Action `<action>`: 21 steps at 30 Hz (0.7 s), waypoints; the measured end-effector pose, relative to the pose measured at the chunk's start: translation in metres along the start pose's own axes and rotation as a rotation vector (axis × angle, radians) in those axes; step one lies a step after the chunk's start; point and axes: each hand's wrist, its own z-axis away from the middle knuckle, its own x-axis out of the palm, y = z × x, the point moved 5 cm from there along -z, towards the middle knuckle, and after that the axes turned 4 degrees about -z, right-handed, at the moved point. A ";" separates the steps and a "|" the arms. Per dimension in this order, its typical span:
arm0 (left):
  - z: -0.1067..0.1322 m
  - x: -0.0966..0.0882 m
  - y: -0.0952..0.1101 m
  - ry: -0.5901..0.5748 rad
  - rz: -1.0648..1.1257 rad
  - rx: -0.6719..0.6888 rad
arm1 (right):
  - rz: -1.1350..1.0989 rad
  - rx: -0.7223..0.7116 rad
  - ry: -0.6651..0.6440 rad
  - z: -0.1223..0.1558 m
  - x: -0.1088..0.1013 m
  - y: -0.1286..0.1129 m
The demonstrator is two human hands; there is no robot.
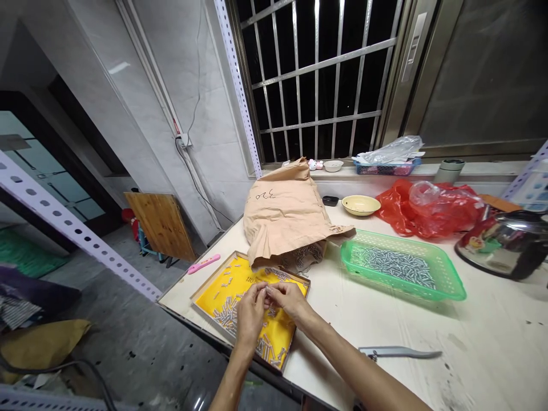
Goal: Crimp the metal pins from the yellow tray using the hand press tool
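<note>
My left hand (252, 311) and my right hand (289, 301) meet fingertip to fingertip above a shallow tray (205, 313) lined in yellow. Both are closed in a pinch, and a tiny piece between them is too small to name. Small metal pieces (226, 314), like short pins or springs, lie in heaps on the yellow lining, with a few scattered toward the far left. A brown paper sack (286, 208) lies on its side behind the tray, its mouth spilling more of the metal pieces toward it.
Right of the sack stands a green plastic basket (458, 288) holding many metal pieces. Grey-handled pliers (402, 352) lie nearer me. A kettle (505, 242), red plastic bag (428, 214) and yellow dish (361, 205) are farther back. A pink tool (204, 264) lies by the table's left edge.
</note>
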 end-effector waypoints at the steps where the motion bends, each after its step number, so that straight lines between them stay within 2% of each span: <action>1: 0.001 0.001 0.004 -0.006 -0.020 0.009 | 0.032 -0.014 0.025 -0.001 -0.003 0.000; 7: 0.004 0.006 0.022 -0.092 -0.078 0.070 | 0.211 -0.108 0.114 -0.004 -0.014 -0.023; 11: -0.001 0.004 0.027 -0.097 0.048 0.045 | 0.299 -0.175 0.136 -0.004 -0.013 -0.045; 13: -0.003 0.002 0.028 -0.095 0.178 -0.024 | 0.318 -0.191 0.134 -0.004 -0.011 -0.053; 17: -0.004 0.001 0.026 -0.173 0.435 -0.240 | 0.462 -0.277 0.129 0.000 -0.007 -0.064; 21: -0.001 -0.003 0.017 -0.206 0.523 -0.417 | 0.634 -0.325 0.048 0.006 -0.005 -0.060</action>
